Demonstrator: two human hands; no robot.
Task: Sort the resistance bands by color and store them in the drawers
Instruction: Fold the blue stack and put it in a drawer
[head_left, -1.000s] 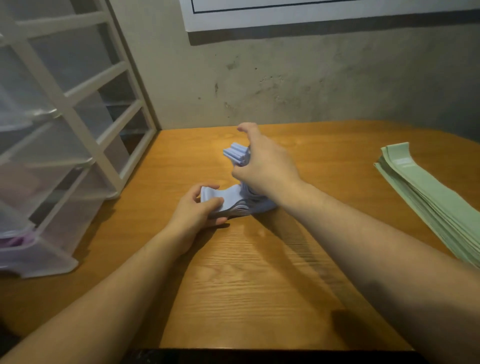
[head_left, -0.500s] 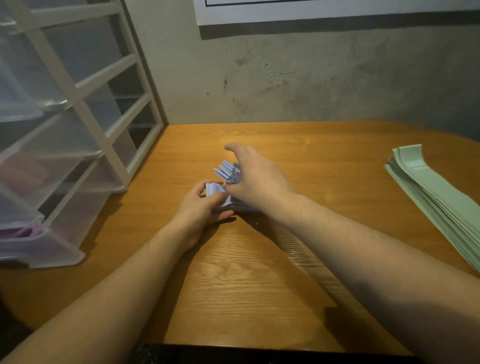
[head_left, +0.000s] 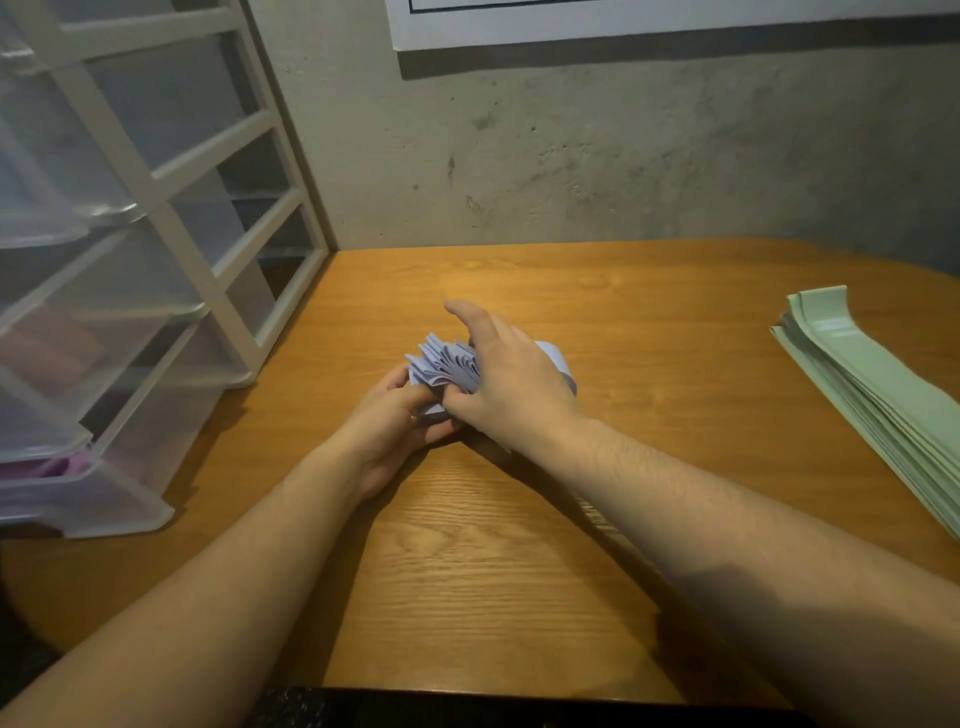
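Observation:
A folded bundle of pale blue resistance bands (head_left: 445, 364) sits at the middle of the wooden table (head_left: 519, 545), its loose ends fanned upward. My left hand (head_left: 387, 423) grips the near left end of the bundle from below. Over the top and right side curls my right hand (head_left: 511, 384), holding the fold together with the thumb lifted. A stack of green bands (head_left: 883, 405) lies flat at the table's right edge. The white drawer unit (head_left: 171, 228) with clear drawers stands on the left; its lowest drawer (head_left: 78, 493) is pulled out and holds something pink.
A grey concrete wall (head_left: 623, 156) runs behind the table, with a white board edge at the top. The table's dark front edge (head_left: 519, 701) lies close to me. Bare wood shows between the blue bundle and the green stack.
The blue bands have been folded over tighter: my right hand came down and toward my left hand, and the bundle is shorter and more bunched. The view has tilted down slightly.

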